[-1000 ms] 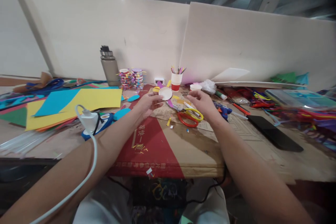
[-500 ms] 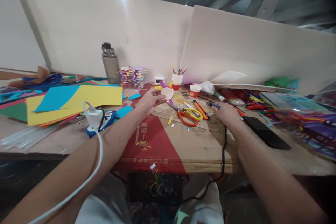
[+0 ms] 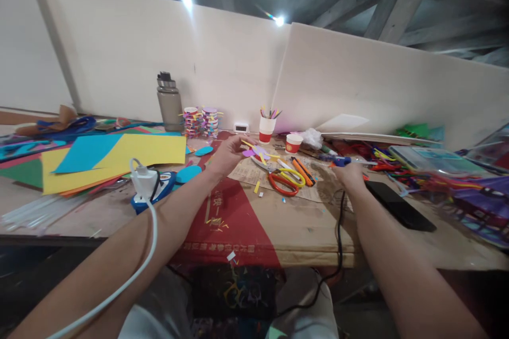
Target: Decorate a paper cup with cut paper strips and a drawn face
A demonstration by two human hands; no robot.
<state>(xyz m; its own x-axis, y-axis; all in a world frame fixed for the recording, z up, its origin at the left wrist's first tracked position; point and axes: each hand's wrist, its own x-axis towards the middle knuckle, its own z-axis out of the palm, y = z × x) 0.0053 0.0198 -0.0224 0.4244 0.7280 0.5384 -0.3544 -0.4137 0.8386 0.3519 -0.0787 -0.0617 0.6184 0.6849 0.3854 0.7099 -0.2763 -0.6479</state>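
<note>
My left hand (image 3: 227, 154) is closed on a small paper-cup craft (image 3: 257, 151) with purple and yellow paper strips sticking out of it, held low over the cardboard mat (image 3: 278, 212). My right hand (image 3: 349, 176) is wrapped round a blue glue gun (image 3: 341, 161), whose black cord (image 3: 339, 222) runs down off the table's front edge. Red and yellow scissors (image 3: 287, 179) and an orange cutter (image 3: 303, 168) lie between the two hands.
Coloured paper sheets (image 3: 115, 152) and a grey bottle (image 3: 168, 101) are at the left. A white charger (image 3: 141, 181) with its cable crosses my left arm. Two red-and-white cups (image 3: 267, 128) stand at the back. A black phone (image 3: 397, 205) and craft clutter fill the right.
My right hand has gone right from near the craft and taken hold of the glue gun. My left hand has tipped the cup craft down toward the mat.
</note>
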